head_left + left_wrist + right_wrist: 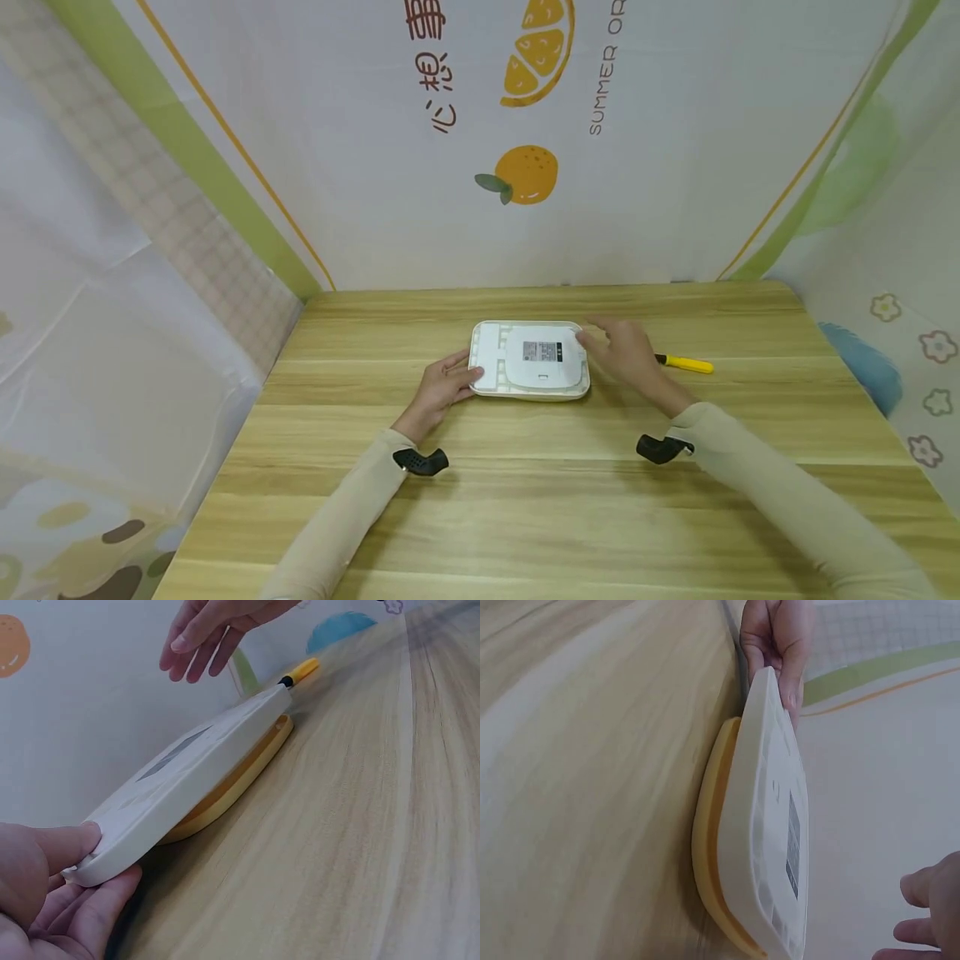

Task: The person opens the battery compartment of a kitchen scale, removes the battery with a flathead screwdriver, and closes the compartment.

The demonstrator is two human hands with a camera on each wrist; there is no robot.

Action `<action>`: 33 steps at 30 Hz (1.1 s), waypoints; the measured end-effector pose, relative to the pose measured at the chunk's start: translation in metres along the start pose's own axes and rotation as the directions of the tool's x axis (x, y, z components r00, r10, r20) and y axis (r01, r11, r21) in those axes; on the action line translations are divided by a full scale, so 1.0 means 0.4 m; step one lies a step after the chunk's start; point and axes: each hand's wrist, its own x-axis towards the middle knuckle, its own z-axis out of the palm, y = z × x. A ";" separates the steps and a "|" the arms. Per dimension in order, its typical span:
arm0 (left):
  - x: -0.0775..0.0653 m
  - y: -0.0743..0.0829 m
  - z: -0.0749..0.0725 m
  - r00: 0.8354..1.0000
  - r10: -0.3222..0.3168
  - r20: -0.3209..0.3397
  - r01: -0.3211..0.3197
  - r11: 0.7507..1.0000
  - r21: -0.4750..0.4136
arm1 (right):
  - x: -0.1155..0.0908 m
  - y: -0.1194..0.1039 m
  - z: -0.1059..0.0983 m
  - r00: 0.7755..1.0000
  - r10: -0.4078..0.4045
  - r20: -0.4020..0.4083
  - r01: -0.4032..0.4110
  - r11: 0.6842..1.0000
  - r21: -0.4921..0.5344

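A flat white plastic device (491, 358) with rounded corners lies with its labelled side up. Under it sits a yellow rounded part (225, 806), and a gap shows between the two along the near side. My left hand (444, 387) grips the device's left end, thumb on top and fingers beneath, so that end is raised above the table. Near the right end is my right hand (626, 354); in the left wrist view its fingers are spread in the air, apart from the device. A printed label (793, 844) shows on the upper face.
A yellow-handled tool (688, 364) with a black neck lies just right of the right hand, its far end hidden behind that hand. The wood-grain table (525, 500) meets a printed cloth (420, 233) at the back. A blue rounded thing (862, 367) stands past the right edge.
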 end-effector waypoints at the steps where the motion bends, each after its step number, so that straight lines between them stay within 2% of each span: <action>1: 0.000 0.000 0.000 1.000 0.005 -0.001 -0.005 1.000 0.002 | -0.002 -0.005 0.004 1.000 -0.002 0.009 0.002 1.000 0.004; 5: 0.001 0.001 0.000 1.000 0.004 -0.004 -0.004 1.000 0.016 | -0.006 -0.011 0.034 0.999 -0.010 0.046 0.008 1.000 0.030; 9: 0.003 0.002 0.000 1.000 0.000 0.008 0.000 1.000 0.017 | -0.007 0.001 0.078 0.994 -0.089 0.059 0.088 0.996 0.024; 13: 0.007 0.001 0.000 1.000 0.008 0.015 -0.008 1.000 0.013 | -0.007 0.010 0.111 0.979 -0.176 0.101 0.174 0.984 0.024; 19: 0.007 0.000 0.001 1.000 0.013 0.014 -0.013 1.000 0.009 | -0.008 0.006 0.119 0.957 -0.234 0.173 0.239 0.971 -0.007; 23: 0.007 0.002 0.002 1.000 0.015 0.007 -0.015 1.000 -0.003 | 0.001 -0.007 0.109 0.952 -0.208 0.222 0.228 0.971 -0.066; 28: 0.000 0.004 -0.001 1.000 0.005 0.002 -0.005 1.000 -0.016 | 0.016 -0.026 0.104 0.938 -0.120 0.324 0.172 0.976 -0.135; 33: -0.004 0.005 0.000 1.000 0.010 0.007 -0.010 1.000 0.002 | 0.022 -0.029 0.104 0.935 -0.107 0.338 0.175 0.968 -0.178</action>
